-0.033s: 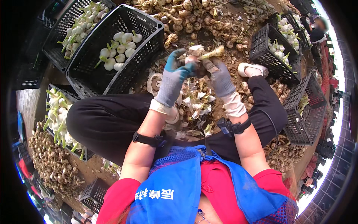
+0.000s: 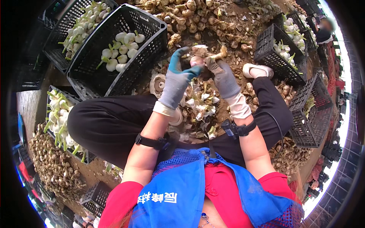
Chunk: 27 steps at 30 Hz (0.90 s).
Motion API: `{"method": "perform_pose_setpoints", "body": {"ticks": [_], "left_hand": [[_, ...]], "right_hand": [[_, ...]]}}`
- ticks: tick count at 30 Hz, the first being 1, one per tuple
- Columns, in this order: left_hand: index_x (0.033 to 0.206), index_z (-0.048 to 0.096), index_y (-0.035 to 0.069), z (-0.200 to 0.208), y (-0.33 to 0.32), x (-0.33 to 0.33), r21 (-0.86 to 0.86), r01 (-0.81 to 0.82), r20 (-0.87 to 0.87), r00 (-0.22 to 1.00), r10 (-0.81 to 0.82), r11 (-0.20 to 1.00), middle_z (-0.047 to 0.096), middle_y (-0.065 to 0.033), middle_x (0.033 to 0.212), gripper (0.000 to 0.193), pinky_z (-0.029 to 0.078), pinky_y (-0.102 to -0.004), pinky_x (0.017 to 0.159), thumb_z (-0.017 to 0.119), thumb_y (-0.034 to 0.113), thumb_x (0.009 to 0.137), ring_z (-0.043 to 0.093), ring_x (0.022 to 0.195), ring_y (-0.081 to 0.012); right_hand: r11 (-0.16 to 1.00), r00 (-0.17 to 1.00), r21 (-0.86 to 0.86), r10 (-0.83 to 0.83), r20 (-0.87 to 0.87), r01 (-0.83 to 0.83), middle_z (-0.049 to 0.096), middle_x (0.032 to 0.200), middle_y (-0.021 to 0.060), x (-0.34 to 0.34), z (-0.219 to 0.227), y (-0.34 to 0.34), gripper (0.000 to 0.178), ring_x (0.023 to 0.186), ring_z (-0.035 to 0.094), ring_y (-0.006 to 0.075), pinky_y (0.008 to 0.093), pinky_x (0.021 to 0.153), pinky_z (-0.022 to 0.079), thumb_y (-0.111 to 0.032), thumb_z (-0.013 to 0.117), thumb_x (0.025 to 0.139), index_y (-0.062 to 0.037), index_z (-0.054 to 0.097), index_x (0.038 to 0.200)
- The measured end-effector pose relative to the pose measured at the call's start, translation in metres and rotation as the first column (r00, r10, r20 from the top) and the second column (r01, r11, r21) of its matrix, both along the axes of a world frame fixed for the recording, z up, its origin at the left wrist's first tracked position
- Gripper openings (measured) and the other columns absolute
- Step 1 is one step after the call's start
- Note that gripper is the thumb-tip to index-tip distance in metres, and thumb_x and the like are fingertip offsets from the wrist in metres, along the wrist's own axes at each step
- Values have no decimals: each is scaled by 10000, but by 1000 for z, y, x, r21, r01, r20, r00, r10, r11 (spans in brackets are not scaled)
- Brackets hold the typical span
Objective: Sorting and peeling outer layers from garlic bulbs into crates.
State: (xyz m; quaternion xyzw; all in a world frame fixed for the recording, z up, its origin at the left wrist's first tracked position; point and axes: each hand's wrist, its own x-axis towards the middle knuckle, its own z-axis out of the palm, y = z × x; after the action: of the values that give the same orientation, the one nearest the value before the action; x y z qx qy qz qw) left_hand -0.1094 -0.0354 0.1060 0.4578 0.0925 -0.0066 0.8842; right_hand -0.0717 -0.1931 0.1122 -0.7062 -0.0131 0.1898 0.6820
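A: Where is the garlic bulb [image 2: 196, 61] kept?

B: Above the ground [image 2: 208, 40], between two gloved hands. Its stalk [image 2: 219, 54] is pointed away to the right.

A: How is it gripped?

B: By the right hand [image 2: 225, 78], its fingers closed where bulb and stalk are joined. That place was probably chosen so that the round side could be left exposed.

A: And the left hand [image 2: 177, 78]?

B: Its thumb and forefinger are spread wide around the bulb's left side. Whether the bulb is touched by the thumb cannot be told; the other fingers are mostly hidden.

A: What is found below?

B: Loose pale skins [image 2: 203, 102] are scattered on the ground between the legs, directly under the hands, where scraps would naturally be caught.

A: And farther out?

B: A black crate [image 2: 154, 47] is set at the left, tilted in view and within easy reach, it would seem. White bulbs [image 2: 122, 59] are gathered inside, nearer its right edge than its left corner. Brown bulbs [image 2: 194, 17] are heaped beyond the hands, presumably to be kept apart from the white ones. At the right, more white bulbs are held in another crate [image 2: 275, 66].
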Motion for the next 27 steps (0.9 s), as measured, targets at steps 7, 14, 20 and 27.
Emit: {"method": "perform_pose_setpoints", "body": {"ticks": [7,14,20,27], "left_hand": [[1423,417,93,-13,-1,-2,246,-55,168,986,14,968,565,-11,1087,772,499,-255,866,756,-71,749,569,975,-109],[1446,382,56,-5,2,-4,100,-46,189,982,27,994,550,-59,1267,530,492,-270,901,551,150,952,573,1040,-99],[1454,378,64,-3,-2,0,105,-43,146,989,27,994,573,-44,1228,580,501,-258,865,590,6,917,574,1022,-102],[1456,378,51,-22,-7,2,204,-176,330,939,101,963,588,-36,1122,542,496,-226,720,587,146,964,576,938,-87]], "right_hand": [[967,999,-251,-31,40,40,692,780,82,-1,-4,4,447,693,613,131,290,638,476,-409,661,937,38,691,927],[977,989,-201,-43,144,72,708,894,102,-1,-23,1,372,785,633,148,286,704,491,-313,634,955,35,678,1077],[985,984,-118,-112,140,129,696,827,108,-4,-12,6,377,748,630,164,304,682,485,-332,638,948,37,691,1002],[962,984,-245,-82,161,120,693,789,104,-6,3,17,340,670,604,150,326,625,479,-318,670,932,19,688,966]]}}
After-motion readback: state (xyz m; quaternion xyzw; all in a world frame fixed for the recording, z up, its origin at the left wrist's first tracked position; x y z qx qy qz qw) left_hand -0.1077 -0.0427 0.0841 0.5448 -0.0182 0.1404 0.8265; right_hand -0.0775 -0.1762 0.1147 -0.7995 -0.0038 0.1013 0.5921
